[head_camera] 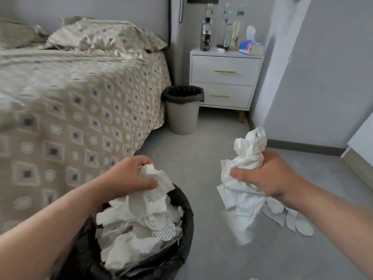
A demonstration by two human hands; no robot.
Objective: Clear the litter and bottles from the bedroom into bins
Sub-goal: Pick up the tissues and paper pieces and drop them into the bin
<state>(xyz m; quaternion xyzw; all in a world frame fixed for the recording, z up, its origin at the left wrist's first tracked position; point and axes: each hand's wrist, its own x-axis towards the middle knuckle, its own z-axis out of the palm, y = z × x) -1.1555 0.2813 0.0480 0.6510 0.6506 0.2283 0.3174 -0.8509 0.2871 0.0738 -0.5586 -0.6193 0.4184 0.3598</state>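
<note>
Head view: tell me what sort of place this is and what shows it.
A bedroom, most likely. A bed with a patterned cover and pillows fills the left. A white two-drawer nightstand stands beside it, carrying bottles and a tissue box.

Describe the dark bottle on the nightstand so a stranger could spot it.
Find the white nightstand beside the bed. Along its top, left of a tissue box, stands a row of bottles. The dark bottle is the leftmost, nearest the bed; the pale bottles beside it are taller.
</note>
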